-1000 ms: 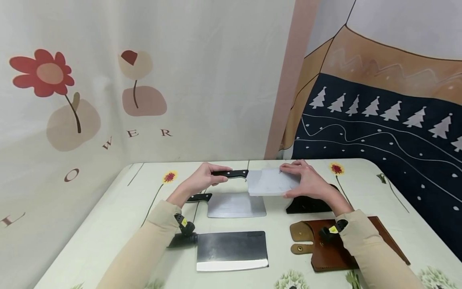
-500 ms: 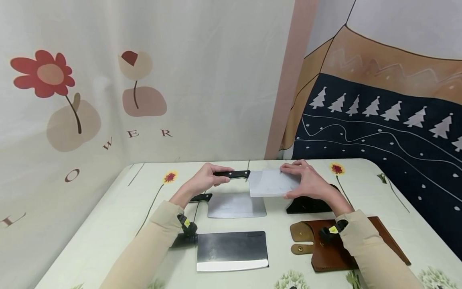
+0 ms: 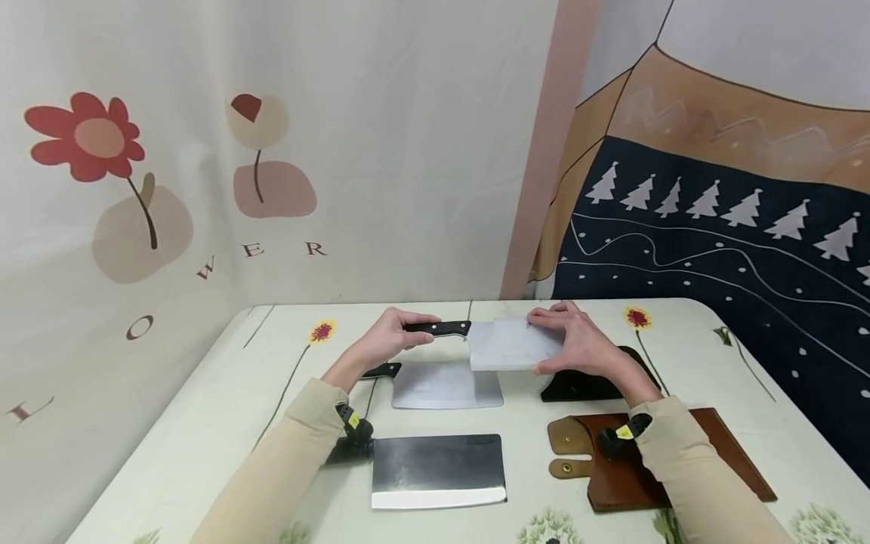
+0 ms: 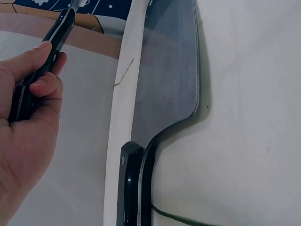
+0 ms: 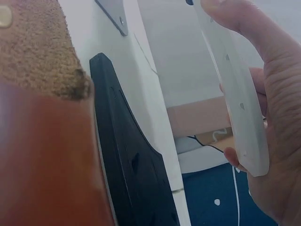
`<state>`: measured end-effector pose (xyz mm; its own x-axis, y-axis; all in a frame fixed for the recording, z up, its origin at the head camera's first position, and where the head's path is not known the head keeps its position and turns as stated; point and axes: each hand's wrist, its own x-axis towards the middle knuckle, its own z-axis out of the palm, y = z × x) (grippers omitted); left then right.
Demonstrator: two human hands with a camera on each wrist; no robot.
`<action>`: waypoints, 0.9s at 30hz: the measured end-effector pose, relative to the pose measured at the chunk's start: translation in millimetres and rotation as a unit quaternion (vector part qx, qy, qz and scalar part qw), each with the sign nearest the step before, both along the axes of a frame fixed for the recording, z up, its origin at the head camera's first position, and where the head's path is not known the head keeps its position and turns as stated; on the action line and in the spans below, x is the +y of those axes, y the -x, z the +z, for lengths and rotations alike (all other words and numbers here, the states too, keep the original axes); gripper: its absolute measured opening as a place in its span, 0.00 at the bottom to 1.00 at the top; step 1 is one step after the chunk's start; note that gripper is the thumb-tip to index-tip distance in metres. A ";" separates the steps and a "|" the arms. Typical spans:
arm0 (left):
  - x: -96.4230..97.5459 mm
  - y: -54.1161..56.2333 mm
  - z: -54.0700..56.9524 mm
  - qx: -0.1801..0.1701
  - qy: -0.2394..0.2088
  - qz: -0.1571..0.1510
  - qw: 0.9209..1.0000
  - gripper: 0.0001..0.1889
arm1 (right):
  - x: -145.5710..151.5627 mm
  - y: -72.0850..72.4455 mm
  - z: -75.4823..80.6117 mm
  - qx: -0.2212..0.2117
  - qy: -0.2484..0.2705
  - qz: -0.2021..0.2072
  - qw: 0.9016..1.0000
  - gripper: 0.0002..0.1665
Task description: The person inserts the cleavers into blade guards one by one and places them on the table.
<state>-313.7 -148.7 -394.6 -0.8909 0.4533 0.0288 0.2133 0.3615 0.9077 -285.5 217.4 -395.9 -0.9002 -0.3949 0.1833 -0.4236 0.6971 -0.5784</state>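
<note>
With almost no shift just now, the left hand [image 3: 387, 338] grips a black-handled, metal-bladed cleaver [image 3: 451, 328] at twelve o'clock, the right hand [image 3: 579, 345] pinching its flat, whitish plastic sheath [image 3: 511, 344], leaving it mostly encased.

Kitchen steel and leather on a pale floral table [image 3: 525, 427]

A black-handled cleaver [image 3: 445, 387] lies flat, blade to the right; nearer the viewer, apart from it, a darker cleaver [image 3: 438, 467] shows a bright strip along its near edge. To the right rest a black sheath [image 3: 583, 386], partly hidden, and a brown leather sheath [image 3: 618, 481] with two tan tabs [image 3: 569, 436] reaching left. Behind, a pale cloth [image 3: 408, 151] carries a red flower [image 3: 98, 137] and the letters [image 3: 252, 250] L, O, W, E, R; a pink band [image 3: 547, 162] runs down its right side, beside a navy-and-brown cloth [image 3: 720, 249] with a row of white trees [image 3: 742, 208].
</note>
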 end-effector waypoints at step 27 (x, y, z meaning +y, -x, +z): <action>10.5 12.4 9.4 -0.009 -0.003 0.030 1.000 0.24 | 2.2 24.0 9.4 -0.010 -0.018 0.001 1.000 0.51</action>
